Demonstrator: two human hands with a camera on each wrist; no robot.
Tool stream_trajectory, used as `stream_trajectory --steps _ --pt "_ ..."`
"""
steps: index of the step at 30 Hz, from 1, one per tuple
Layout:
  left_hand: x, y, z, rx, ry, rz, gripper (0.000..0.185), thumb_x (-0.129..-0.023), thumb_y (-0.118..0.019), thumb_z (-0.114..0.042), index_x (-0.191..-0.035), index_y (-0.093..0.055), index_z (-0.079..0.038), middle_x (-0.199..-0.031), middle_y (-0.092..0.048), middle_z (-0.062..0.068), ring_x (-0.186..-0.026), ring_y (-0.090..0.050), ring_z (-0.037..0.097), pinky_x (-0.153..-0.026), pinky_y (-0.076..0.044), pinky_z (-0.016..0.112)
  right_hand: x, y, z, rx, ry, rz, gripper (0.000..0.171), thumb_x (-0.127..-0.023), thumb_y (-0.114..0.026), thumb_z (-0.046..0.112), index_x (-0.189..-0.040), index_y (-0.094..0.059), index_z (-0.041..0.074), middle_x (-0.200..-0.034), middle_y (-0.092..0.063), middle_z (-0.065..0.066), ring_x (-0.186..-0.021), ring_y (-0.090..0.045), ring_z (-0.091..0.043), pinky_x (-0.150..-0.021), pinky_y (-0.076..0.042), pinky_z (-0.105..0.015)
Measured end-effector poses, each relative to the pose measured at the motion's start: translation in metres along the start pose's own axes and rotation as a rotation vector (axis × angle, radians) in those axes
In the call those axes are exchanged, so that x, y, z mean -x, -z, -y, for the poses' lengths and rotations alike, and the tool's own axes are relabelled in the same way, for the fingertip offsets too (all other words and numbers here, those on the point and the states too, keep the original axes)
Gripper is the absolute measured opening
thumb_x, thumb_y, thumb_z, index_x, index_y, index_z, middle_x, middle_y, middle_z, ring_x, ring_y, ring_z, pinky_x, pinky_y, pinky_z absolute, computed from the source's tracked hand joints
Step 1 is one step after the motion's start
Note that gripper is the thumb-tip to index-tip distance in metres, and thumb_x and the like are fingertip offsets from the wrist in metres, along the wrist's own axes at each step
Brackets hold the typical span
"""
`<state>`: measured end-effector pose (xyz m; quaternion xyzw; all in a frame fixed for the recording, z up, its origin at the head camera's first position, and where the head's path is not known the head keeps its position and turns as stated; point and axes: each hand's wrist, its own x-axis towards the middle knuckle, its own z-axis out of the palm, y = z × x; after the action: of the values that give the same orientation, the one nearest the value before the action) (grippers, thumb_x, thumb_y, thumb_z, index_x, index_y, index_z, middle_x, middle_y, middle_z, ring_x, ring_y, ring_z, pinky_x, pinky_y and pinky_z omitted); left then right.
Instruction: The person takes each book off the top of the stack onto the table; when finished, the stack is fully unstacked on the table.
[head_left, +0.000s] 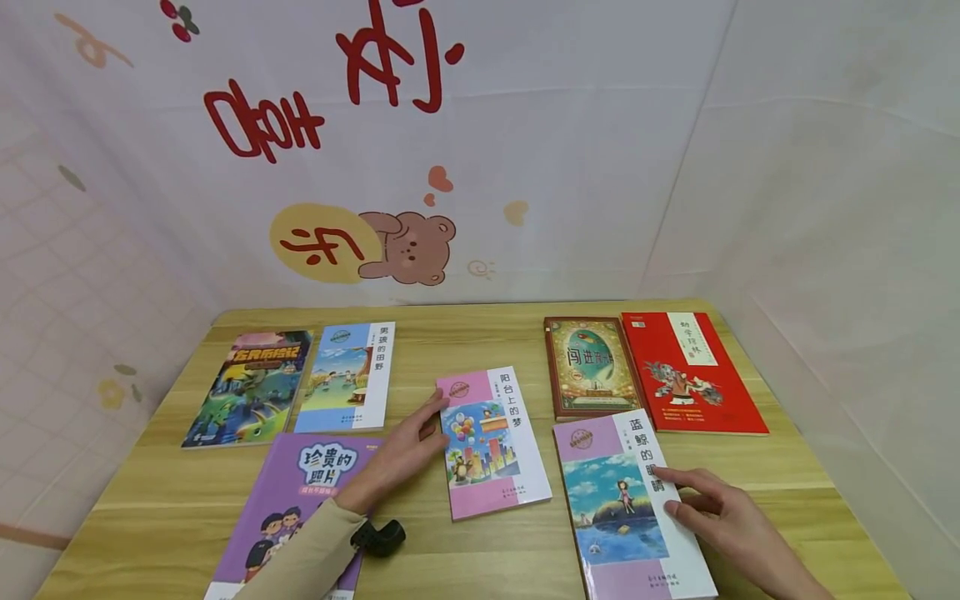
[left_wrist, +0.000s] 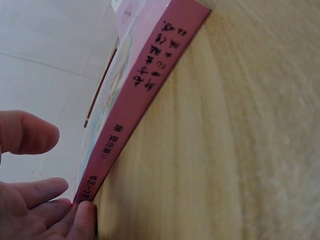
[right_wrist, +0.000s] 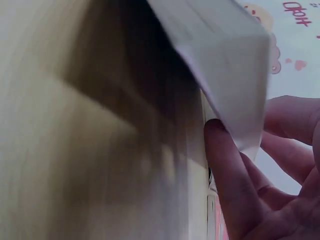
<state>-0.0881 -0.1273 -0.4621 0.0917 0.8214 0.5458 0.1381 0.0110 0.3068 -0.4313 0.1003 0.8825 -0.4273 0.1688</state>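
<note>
While both hands rest at books on the tabletop, neither has one fully in hand. Left hand: fingers straight, tips against the spine edge of the pink balloon book, near its far corner. The left wrist view shows the fingertips at the pink spine, book flat. Book lies directly right of that hand, long axis running away from the person, slightly tilted.

Right hand: fingers relaxed over the right edge of the whale book, which the right wrist view shows lifted slightly off the wood, thumb beneath. Whether it is truly gripped, I cannot tell. Other books lie well apart behind.
</note>
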Motion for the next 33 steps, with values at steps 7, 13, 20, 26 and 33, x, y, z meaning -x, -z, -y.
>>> stream_trajectory --steps 7,13,20,26,33 --pt "0.002 0.0 0.003 0.014 0.0 -0.001 0.065 -0.097 -0.064 -0.012 -0.157 -0.041 -0.001 -0.17 -0.023 0.01 -0.152 -0.031 0.032 -0.118 -0.035 0.043 -0.006 -0.001 -0.006 0.063 0.042 0.024 0.054 -0.094 -0.078 0.018 -0.145 -0.062 0.012 -0.137 -0.06 -0.019 -0.095 -0.067 -0.02 -0.076 -0.06 -0.025" --pt "0.003 0.001 0.003 0.013 0.002 -0.008 0.065 -0.098 -0.064 -0.013 -0.157 -0.041 -0.002 -0.17 -0.023 0.009 -0.152 -0.031 0.032 -0.118 -0.035 0.043 -0.012 0.0 -0.008 0.138 0.101 0.04 0.054 -0.088 -0.083 0.016 -0.14 -0.066 0.012 -0.124 -0.062 -0.012 -0.087 -0.065 -0.017 -0.074 -0.061 -0.027" --pt "0.001 0.002 0.001 0.023 0.041 -0.004 0.07 -0.098 -0.065 -0.017 -0.161 -0.037 -0.008 -0.171 -0.022 0.003 -0.151 -0.033 0.03 -0.119 -0.034 0.042 -0.022 0.007 -0.002 0.282 0.275 -0.035 0.048 -0.088 -0.083 0.014 -0.133 -0.07 0.007 -0.111 -0.06 -0.006 -0.081 -0.06 -0.012 -0.064 -0.056 -0.02" --pt "0.003 0.001 0.0 0.107 0.033 -0.002 0.076 -0.098 -0.064 -0.014 -0.163 -0.026 -0.003 -0.172 -0.017 0.011 -0.154 -0.026 0.031 -0.121 -0.03 0.045 -0.035 -0.004 0.025 0.263 0.339 -0.11 0.042 -0.093 -0.079 0.019 -0.133 -0.07 0.009 -0.118 -0.07 -0.009 -0.093 -0.069 -0.021 -0.07 -0.059 -0.023" --pt "0.013 -0.002 -0.004 0.239 0.071 -0.085 0.073 -0.102 -0.06 -0.012 -0.162 -0.021 0.003 -0.166 -0.023 0.027 -0.152 -0.028 0.041 -0.122 -0.027 0.052 -0.051 -0.037 0.069 0.171 0.485 -0.091 0.034 -0.096 -0.076 0.014 -0.129 -0.072 0.01 -0.118 -0.073 -0.004 -0.101 -0.07 -0.022 -0.082 -0.06 -0.028"
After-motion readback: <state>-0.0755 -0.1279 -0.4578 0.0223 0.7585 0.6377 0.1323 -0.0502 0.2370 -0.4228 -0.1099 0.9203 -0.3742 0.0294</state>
